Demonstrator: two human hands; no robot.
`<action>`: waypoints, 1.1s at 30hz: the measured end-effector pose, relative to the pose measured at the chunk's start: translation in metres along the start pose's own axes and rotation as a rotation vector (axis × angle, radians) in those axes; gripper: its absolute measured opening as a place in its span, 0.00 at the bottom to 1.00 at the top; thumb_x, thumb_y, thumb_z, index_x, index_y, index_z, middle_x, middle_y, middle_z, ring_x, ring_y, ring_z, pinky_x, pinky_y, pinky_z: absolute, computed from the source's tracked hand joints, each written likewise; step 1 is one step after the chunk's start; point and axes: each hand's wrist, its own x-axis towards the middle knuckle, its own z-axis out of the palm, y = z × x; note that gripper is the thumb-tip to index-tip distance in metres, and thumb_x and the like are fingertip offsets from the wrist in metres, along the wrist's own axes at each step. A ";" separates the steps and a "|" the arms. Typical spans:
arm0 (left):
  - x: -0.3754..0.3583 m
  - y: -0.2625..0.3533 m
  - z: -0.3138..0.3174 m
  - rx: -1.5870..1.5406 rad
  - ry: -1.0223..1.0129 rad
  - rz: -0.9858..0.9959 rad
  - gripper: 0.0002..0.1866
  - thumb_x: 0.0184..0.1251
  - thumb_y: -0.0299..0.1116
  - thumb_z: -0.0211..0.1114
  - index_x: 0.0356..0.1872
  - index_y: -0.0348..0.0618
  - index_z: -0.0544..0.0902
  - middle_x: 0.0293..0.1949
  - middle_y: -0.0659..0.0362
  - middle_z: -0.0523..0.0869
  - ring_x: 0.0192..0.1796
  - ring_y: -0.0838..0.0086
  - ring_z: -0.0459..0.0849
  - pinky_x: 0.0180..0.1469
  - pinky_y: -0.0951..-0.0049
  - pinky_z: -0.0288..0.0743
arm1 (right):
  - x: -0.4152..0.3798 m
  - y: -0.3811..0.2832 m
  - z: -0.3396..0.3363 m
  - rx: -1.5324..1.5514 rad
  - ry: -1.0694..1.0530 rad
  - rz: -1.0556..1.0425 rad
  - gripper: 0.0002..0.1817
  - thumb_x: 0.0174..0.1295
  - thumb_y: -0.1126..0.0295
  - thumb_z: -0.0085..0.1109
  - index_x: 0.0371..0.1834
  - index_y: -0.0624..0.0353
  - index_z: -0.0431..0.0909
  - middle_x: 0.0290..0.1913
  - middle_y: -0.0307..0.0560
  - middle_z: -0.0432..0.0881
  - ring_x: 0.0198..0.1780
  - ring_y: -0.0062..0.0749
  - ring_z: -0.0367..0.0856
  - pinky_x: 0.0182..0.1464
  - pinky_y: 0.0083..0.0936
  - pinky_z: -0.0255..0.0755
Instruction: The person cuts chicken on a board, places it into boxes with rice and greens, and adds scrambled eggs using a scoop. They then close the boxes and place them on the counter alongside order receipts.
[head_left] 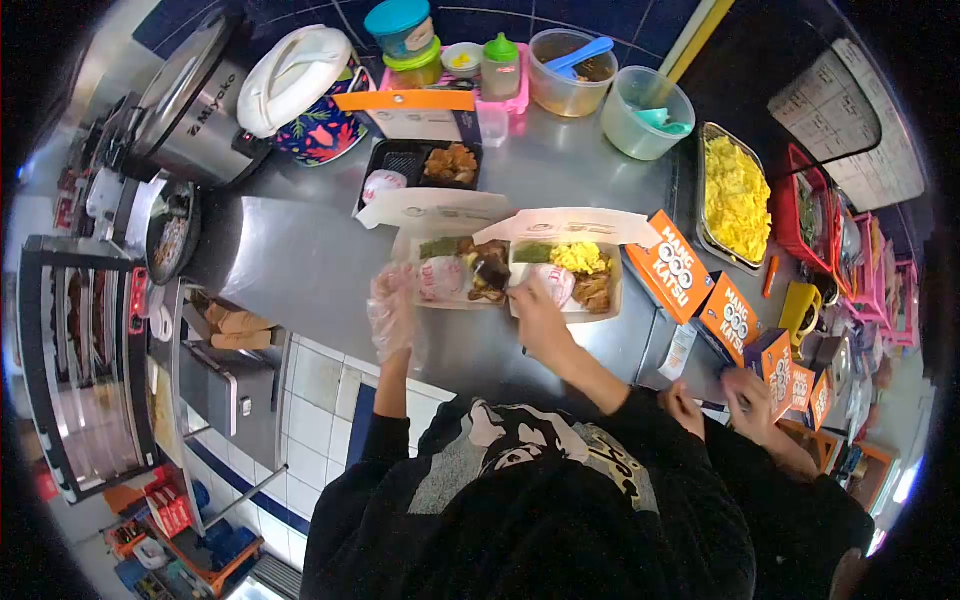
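My left hand (393,312), in a clear plastic glove, is at the left edge of an open white food box (405,250), its fingers extended. That box holds a wrapped round bundle (440,279), chopped greens (440,247) and browned meat pieces (487,291) with a dark glossy patch on top. My bare right hand (541,318) is closed at the front, between this box and a second open box (610,312); what its fingers grip is mostly hidden. The second box contains greens, yellow scrambled egg (580,258), a wrapped bundle and brown meat.
Behind stands a black tray box (372,160) with meat. Tubs (570,95), a patterned rice container (322,130) and a cooker (195,100) line the wall. At right are an egg tray (735,190), orange cartons (668,268) and another person's hands (750,400).
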 end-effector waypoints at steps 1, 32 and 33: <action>-0.004 0.018 0.008 -0.130 0.030 0.008 0.17 0.64 0.32 0.57 0.52 0.37 0.70 0.50 0.50 0.76 0.53 0.63 0.76 0.56 0.66 0.69 | -0.001 0.001 0.014 0.002 -0.007 -0.007 0.15 0.50 0.82 0.52 0.44 0.67 0.73 0.41 0.57 0.70 0.44 0.47 0.72 0.43 0.36 0.69; 0.007 0.060 0.004 0.771 -0.218 0.670 0.15 0.50 0.42 0.64 0.43 0.64 0.81 0.62 0.61 0.67 0.64 0.60 0.63 0.57 0.49 0.59 | 0.031 0.224 -0.274 -0.744 0.476 0.446 0.12 0.49 0.73 0.59 0.39 0.62 0.80 0.30 0.57 0.81 0.36 0.52 0.80 0.38 0.39 0.74; 0.008 0.061 0.004 0.679 -0.204 0.593 0.16 0.50 0.42 0.64 0.44 0.63 0.81 0.63 0.61 0.66 0.65 0.61 0.61 0.58 0.49 0.58 | 0.033 0.262 -0.272 -0.807 0.389 0.456 0.14 0.47 0.73 0.60 0.40 0.60 0.80 0.33 0.60 0.81 0.38 0.58 0.79 0.41 0.43 0.73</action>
